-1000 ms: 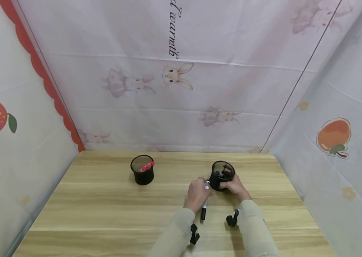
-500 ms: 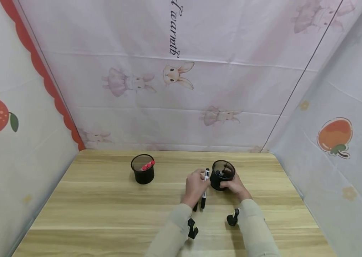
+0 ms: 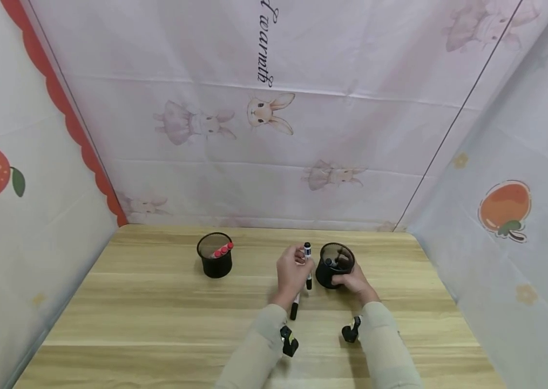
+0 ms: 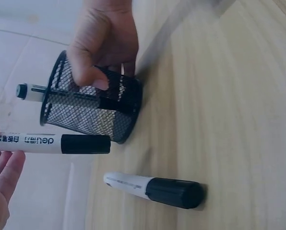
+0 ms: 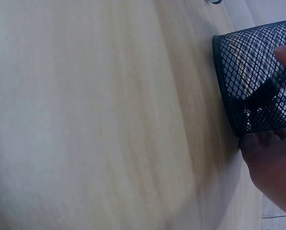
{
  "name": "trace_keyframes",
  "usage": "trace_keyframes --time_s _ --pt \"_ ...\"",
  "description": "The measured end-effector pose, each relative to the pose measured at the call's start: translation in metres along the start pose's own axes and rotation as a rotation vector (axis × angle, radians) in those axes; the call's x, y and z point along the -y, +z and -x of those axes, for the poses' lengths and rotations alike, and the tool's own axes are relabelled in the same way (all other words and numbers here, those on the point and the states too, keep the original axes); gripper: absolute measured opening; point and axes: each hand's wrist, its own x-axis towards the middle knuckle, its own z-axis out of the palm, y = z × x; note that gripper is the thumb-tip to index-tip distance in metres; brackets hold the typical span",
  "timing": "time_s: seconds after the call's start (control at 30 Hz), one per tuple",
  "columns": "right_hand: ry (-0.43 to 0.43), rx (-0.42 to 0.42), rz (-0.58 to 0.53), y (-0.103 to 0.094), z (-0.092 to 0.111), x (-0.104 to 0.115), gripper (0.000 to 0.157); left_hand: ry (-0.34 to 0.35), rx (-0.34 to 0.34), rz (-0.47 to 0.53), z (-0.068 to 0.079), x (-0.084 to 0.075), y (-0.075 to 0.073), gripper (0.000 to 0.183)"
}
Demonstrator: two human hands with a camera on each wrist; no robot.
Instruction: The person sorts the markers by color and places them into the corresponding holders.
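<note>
My left hand (image 3: 291,273) pinches a black-capped whiteboard marker (image 4: 85,143) and holds it nearly upright above the table. Just right of it in the head view, my right hand (image 3: 355,281) grips a black mesh pen cup (image 3: 327,278) that stands on the tabletop. Inside this cup leans at least one dark-ended marker (image 4: 35,92); the left wrist view shows its end past the rim. Another black-capped marker (image 4: 152,188) lies on the wood below my left hand, partly hidden by that hand in the head view. Held marker and cup are apart.
Farther left on the wooden table (image 3: 157,302) stands a second black mesh pen cup (image 3: 216,268) with three red-capped markers (image 3: 223,250) leaning in it. Printed fabric walls (image 3: 215,189) enclose the table at the back and sides.
My left hand has lifted the marker off the table and raised it away from the viewer, tilting it toward upright. The other marker has come into view below. My right hand and the cup stay put.
</note>
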Motion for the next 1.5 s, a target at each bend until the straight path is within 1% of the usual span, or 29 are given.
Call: trace_keyframes --time_s 0.1,0.27,0.37,0.5,0.63,0.7,0.77,0.9,0.97,1.07,1.17,1.3,1.5 --pt "-0.002 0.001 -0.005 0.002 0.001 0.001 0.092 0.020 -0.025 0.045 -0.003 -0.004 -0.002 0.023" --pt "0.042 0.004 -0.019 0.003 0.004 0.007 0.091 0.023 -0.047 0.111 -0.006 -0.011 -0.005 0.023" --pt "0.056 0.007 -0.033 0.004 0.007 0.017 0.091 0.024 -0.064 0.121 -0.007 -0.013 -0.006 0.023" --pt "0.049 0.007 -0.038 0.006 0.010 0.026 0.090 0.044 -0.092 0.119 -0.008 -0.016 -0.006 0.022" --pt "0.040 0.001 -0.017 0.006 0.006 0.016 0.090 0.083 -0.136 0.117 -0.010 -0.018 -0.006 0.019" --pt "0.030 -0.003 -0.003 0.005 0.004 0.009 0.090 0.109 -0.154 0.142 -0.011 -0.019 -0.005 0.019" --pt "0.016 -0.004 0.015 0.004 0.002 0.003 0.091 0.132 -0.164 0.158 -0.012 -0.021 -0.005 0.018" --pt "0.013 -0.021 0.007 0.003 0.000 -0.002 0.091 0.158 -0.172 0.169 -0.014 -0.023 -0.003 0.018" --pt "0.024 -0.025 -0.004 0.003 -0.001 -0.001 0.091 0.158 -0.179 0.169 -0.015 -0.024 -0.002 0.018" --pt "0.042 -0.018 -0.027 0.003 0.000 0.003 0.091 0.146 -0.178 0.197 -0.015 -0.025 -0.001 0.019" --pt "0.057 -0.001 -0.042 0.005 0.005 0.015 0.091 0.121 -0.157 0.215 -0.013 -0.026 -0.002 0.019" --pt "0.065 0.021 -0.022 0.008 0.013 0.029 0.090 0.093 -0.134 0.213 -0.012 -0.025 -0.001 0.019" --pt "0.058 0.019 -0.033 0.007 0.011 0.028 0.090 0.097 -0.127 0.189 -0.013 -0.022 0.001 0.019"
